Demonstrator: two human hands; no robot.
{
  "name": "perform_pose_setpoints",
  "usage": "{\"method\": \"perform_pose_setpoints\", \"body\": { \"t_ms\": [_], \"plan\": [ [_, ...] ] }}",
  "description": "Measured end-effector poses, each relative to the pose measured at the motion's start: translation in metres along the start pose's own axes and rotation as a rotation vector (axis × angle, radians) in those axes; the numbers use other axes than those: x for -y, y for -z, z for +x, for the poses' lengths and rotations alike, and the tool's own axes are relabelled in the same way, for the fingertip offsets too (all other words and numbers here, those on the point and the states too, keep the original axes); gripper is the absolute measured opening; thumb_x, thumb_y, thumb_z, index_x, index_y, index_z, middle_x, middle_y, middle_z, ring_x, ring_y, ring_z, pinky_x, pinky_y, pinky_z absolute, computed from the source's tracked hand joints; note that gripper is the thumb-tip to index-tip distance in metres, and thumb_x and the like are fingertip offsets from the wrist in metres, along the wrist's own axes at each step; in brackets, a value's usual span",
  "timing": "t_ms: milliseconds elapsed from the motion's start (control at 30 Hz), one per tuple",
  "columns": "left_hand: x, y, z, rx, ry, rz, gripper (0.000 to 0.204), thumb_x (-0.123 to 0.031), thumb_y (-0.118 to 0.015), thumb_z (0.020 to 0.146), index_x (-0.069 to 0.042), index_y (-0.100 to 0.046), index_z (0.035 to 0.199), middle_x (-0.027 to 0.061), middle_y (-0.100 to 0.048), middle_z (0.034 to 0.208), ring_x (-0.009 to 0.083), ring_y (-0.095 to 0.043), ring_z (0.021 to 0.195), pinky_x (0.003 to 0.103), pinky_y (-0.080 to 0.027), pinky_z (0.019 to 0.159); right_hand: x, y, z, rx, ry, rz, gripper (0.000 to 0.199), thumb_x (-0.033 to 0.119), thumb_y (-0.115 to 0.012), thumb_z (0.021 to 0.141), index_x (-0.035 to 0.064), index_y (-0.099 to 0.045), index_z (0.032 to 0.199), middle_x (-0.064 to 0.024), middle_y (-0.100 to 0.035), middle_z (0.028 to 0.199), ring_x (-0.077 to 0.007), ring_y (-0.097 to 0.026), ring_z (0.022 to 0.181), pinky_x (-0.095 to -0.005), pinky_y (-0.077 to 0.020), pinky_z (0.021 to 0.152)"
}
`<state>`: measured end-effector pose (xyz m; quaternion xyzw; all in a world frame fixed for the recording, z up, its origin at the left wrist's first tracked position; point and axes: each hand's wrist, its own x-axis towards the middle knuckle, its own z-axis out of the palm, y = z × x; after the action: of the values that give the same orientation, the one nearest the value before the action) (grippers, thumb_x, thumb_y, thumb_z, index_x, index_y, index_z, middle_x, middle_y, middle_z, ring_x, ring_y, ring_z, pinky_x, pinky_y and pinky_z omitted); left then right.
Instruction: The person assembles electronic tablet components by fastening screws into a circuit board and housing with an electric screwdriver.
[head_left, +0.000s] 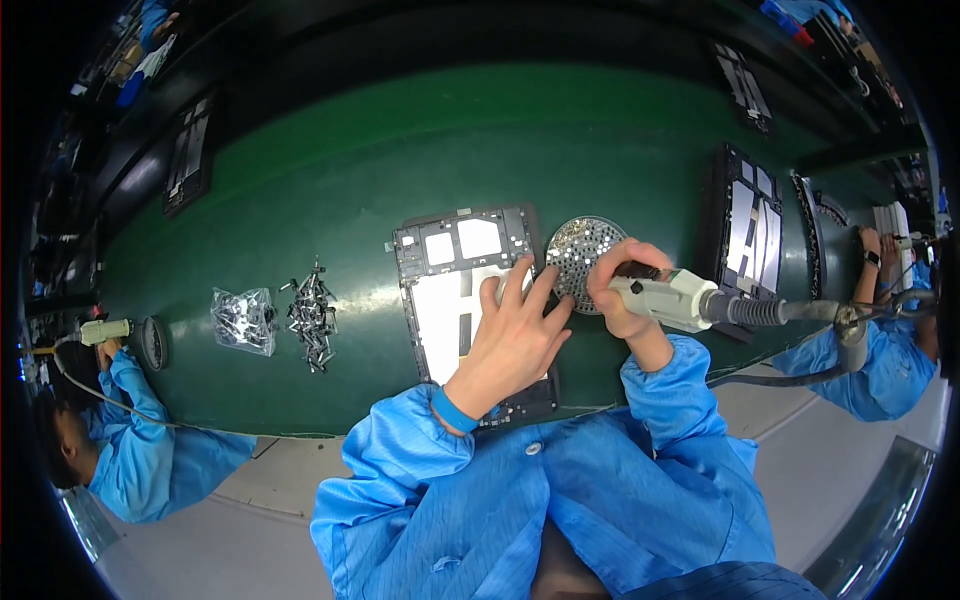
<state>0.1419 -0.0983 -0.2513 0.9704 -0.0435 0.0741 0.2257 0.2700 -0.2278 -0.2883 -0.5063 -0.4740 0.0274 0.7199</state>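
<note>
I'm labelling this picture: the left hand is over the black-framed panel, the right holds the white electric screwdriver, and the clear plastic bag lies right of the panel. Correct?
Not quite: the head view shows the clear plastic bag left of the black-framed panel, not right. The left hand is over that panel and the right hand holds the white electric screwdriver.

On the green table (pixel 350 155) lies a clear plastic bag (pixel 243 322), its contents too blurred to tell, and just beside it, to the right, there is a loose pile of small black and silver pieces (pixel 313 318). One dark panel (pixel 188 153) is at the far left, and a black panel with white areas (pixel 742 225) is on the right. A co-worker in blue (pixel 150 440) is near a round dish (pixel 154 343) at the left; a blue sleeve (pixel 870 365) of another person shows at the right. The floor (pixel 285 490) is pale.
</note>
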Motion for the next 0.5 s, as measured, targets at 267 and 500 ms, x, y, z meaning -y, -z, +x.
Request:
{"method": "perform_pose_setpoints", "body": {
  "t_ms": [267,500],
  "plan": [
    [0.001,0.001,0.0,-0.004,0.003,-0.01,0.036,-0.021,-0.07,0.074,-0.012,-0.063,0.108,0.0109,-0.046,0.128,0.0358,-0.035,0.123,0.053,-0.03,0.09,0.005,-0.007,0.008,-0.179,-0.101,0.127,0.072,0.007,-0.073,0.079,0.0016,-0.031,0.137,-0.0176,-0.055,0.102,-0.0072,-0.052,0.062,-0.0191,-0.0431,0.059],
    [-0.001,0.001,0.001,0.002,0.004,-0.003,0.035,-0.022,-0.07,0.074,-0.012,-0.064,0.107,0.0106,-0.046,0.127,0.0356,-0.035,0.124,0.052,-0.03,0.091,0.012,-0.003,0.011,-0.142,-0.075,0.008,0.067,0.018,-0.067,0.085,0.0032,-0.027,0.137,-0.0178,-0.051,0.101,-0.0112,-0.052,0.054,-0.0209,-0.0437,0.048]
  ]
}}
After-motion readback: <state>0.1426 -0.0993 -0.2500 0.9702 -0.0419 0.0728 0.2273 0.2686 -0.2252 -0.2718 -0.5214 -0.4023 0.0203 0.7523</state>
